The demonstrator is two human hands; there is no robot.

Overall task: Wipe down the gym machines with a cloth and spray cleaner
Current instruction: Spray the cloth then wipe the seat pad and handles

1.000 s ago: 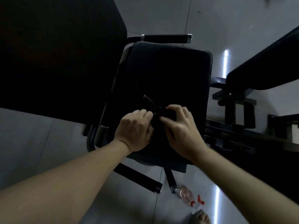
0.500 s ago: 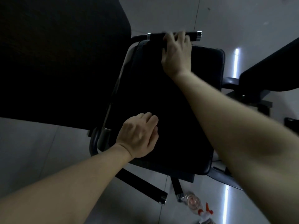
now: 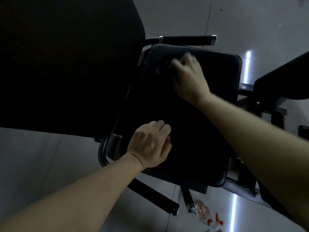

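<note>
I judged this the wiping step, on the pad (image 3: 192,131). My right hand (image 3: 187,77) was a blur over the pad's far end, fingers bent; whether they clamped the dark cloth I could not tell. My left hand (image 3: 150,144) rested at the pad's near left, fingers curled, contents hidden. The spray bottle (image 3: 203,210) lay on the floor beyond the pad's near edge. Next: firm strokes across the pad.
</note>
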